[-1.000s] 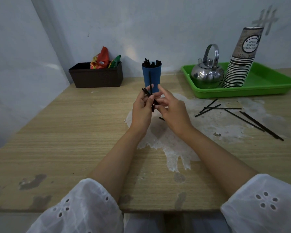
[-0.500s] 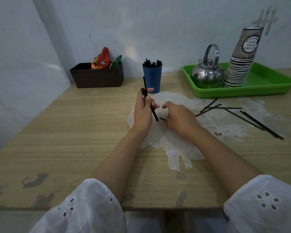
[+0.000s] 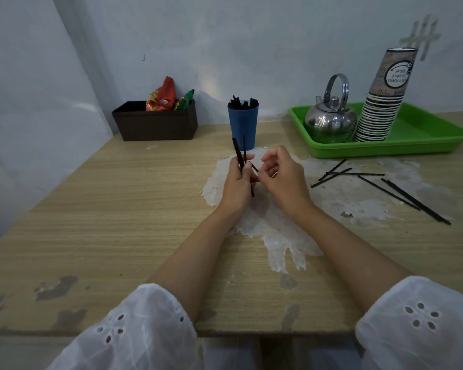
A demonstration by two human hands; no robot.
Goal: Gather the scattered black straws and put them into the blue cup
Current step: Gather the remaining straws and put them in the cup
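The blue cup [image 3: 243, 128] stands at the back middle of the table with several black straws [image 3: 243, 103] sticking out of it. Just in front of it, my left hand [image 3: 235, 184] grips a small bundle of black straws [image 3: 238, 156], held nearly upright. My right hand [image 3: 285, 177] is close beside it with fingers curled, pinching the end of one short black straw [image 3: 253, 166] that points toward my left hand. Several more loose straws [image 3: 380, 182] lie scattered on the table to the right.
A green tray [image 3: 425, 140] at the back right holds a steel kettle [image 3: 329, 121] and a tall stack of paper cups [image 3: 382, 102]. A dark brown box [image 3: 155, 124] with snack packets sits at the back left against the wall. The tabletop has a white worn patch [image 3: 275, 228].
My right hand dropped to the table, then rose again next to my left hand with a short straw in its fingers. My left hand kept its bundle, now more upright.
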